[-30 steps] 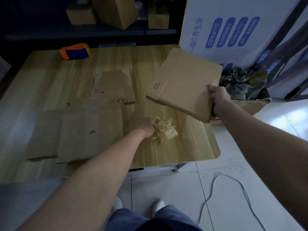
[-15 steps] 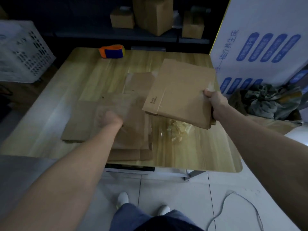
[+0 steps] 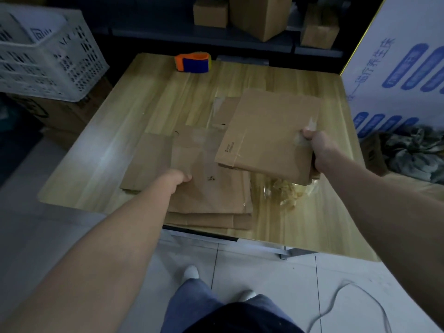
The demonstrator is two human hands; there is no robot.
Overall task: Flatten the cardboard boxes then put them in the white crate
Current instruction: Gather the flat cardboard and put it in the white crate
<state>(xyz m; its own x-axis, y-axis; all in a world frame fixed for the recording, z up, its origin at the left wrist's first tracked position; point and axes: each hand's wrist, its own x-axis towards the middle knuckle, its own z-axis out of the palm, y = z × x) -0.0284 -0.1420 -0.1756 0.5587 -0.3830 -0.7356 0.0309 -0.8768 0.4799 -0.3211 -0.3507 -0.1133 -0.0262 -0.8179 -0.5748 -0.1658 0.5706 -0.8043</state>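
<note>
My right hand (image 3: 314,150) grips the right edge of a flattened cardboard box (image 3: 266,135) and holds it just above the wooden table (image 3: 149,104). Its left part overlaps a stack of flattened cardboard (image 3: 211,198) lying at the table's near edge. My left hand (image 3: 179,177) rests on that stack with its fingers curled at the left edge of the top sheet. The white crate (image 3: 48,51), with perforated walls, stands at the far left beyond the table, on a brown box.
A wad of crumpled tape (image 3: 286,191) lies on the table under the held box. An orange and blue tape dispenser (image 3: 193,62) sits at the far edge. Cardboard boxes (image 3: 259,15) stand on a dark shelf behind. A white printed panel (image 3: 408,56) stands right; a cable (image 3: 348,296) crosses the floor.
My left hand let go of the tape wad and moved left onto the flat stack. My right hand brought the flattened box left over the table. The view swung left, showing the crate.
</note>
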